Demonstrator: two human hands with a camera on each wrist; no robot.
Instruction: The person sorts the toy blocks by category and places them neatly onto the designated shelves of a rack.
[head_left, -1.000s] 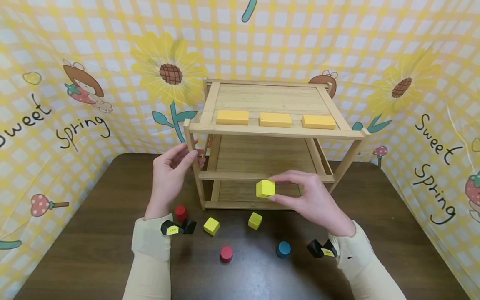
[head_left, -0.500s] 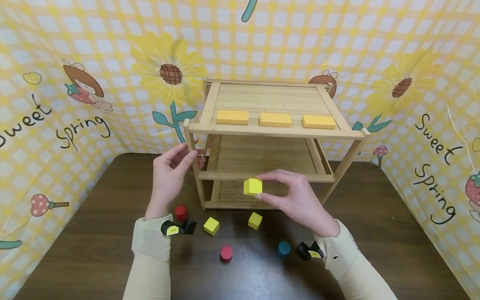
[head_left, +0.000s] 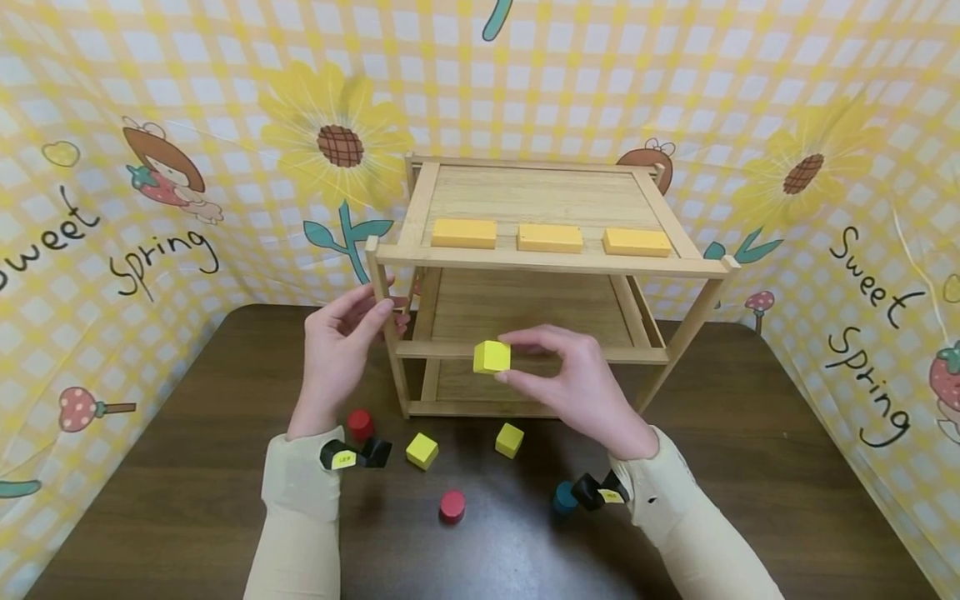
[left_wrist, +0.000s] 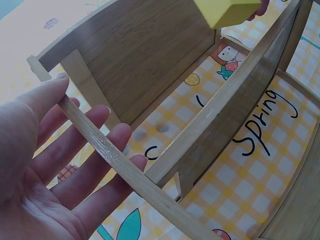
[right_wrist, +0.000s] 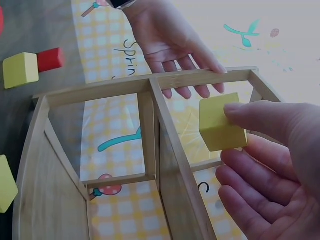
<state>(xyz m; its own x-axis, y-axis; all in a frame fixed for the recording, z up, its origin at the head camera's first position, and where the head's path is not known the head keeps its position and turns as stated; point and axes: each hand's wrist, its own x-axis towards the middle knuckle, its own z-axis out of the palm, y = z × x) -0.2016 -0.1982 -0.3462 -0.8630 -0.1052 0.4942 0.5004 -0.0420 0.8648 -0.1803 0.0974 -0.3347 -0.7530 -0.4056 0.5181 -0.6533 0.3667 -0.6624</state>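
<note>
My right hand (head_left: 581, 379) pinches a yellow cube (head_left: 491, 357) between thumb and fingers, in front of the shelf's middle level. In the right wrist view the thumb lies against one face of that cube (right_wrist: 220, 122). At the left, my left hand (head_left: 337, 346) holds the front left post of the wooden shelf (head_left: 540, 265). The left wrist view shows its thumb on one side of the post (left_wrist: 107, 150) and the fingers behind. Two more yellow cubes, one left (head_left: 422, 451) and one right (head_left: 509, 440), lie on the table before the shelf.
Three yellow-orange blocks (head_left: 550, 238) lie in a row on the top board. A red cylinder (head_left: 361, 425) stands near the left wrist, a pinkish-red one (head_left: 452, 506) nearer the front. The right wrist camera partly covers a blue cylinder (head_left: 565, 497). Patterned cloth (head_left: 480, 92) surrounds the table.
My right hand has carried the yellow cube leftward and slightly up across the front of the shelf. The left hand has stayed on the post.
</note>
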